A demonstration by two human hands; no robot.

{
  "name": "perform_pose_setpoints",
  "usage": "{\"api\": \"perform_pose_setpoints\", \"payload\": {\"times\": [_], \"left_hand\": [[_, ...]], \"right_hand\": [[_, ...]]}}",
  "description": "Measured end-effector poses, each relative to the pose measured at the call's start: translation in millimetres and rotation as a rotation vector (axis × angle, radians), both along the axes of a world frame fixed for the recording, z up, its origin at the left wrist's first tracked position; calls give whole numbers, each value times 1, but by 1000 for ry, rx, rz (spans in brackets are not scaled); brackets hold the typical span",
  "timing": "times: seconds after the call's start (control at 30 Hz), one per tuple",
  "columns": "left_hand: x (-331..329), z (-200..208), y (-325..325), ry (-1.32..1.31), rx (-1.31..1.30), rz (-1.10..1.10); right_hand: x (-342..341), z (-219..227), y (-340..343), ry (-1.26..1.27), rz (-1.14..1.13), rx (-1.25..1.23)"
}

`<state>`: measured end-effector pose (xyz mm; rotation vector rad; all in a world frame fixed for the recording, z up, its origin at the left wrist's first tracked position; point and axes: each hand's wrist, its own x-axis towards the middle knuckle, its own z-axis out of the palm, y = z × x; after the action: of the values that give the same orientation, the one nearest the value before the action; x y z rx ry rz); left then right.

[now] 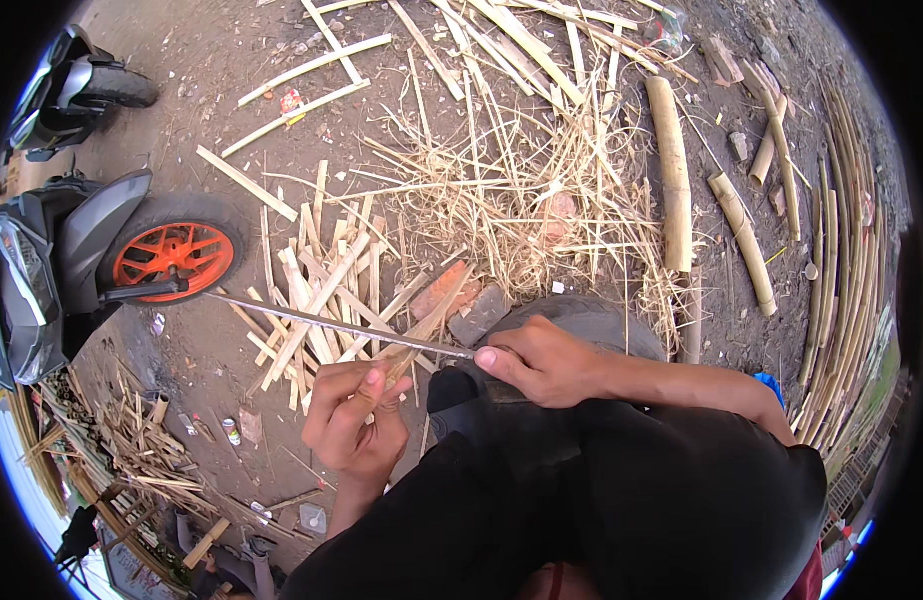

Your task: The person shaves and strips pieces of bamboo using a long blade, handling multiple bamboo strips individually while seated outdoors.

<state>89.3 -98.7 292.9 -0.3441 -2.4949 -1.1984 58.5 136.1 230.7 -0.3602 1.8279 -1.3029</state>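
My right hand (546,365) is closed around the handle end of a long, narrow-bladed knife (311,318). The blade reaches leftward over the ground, and its handle is hidden in my fingers. Between the thumb and fingers of my left hand (353,415) is a thin, flat bamboo strip (439,308), slanting up to the right. Strip and blade cross just above my left fingers; I cannot tell whether they touch. Below my right hand is a dark tyre (581,320), partly covered by my arm.
Cut bamboo strips (321,280) lie heaped ahead, beside curly shavings (551,190). Two brick pieces (478,315) sit by the tyre. Thick bamboo lengths (669,170) and long poles (841,260) lie rightward. A motorcycle with an orange-rimmed wheel (176,258) stands at left.
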Motion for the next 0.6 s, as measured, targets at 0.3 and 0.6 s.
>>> {"api": "perform_pose_setpoints", "payload": {"times": [0.3, 0.6], "left_hand": [[-3, -1, 3, -8, -16, -11], [-7, -2, 6, 22, 6, -48]], "right_hand": [[-18, -6, -12, -32, 57, -38], [-31, -12, -11, 74, 88, -24]]}}
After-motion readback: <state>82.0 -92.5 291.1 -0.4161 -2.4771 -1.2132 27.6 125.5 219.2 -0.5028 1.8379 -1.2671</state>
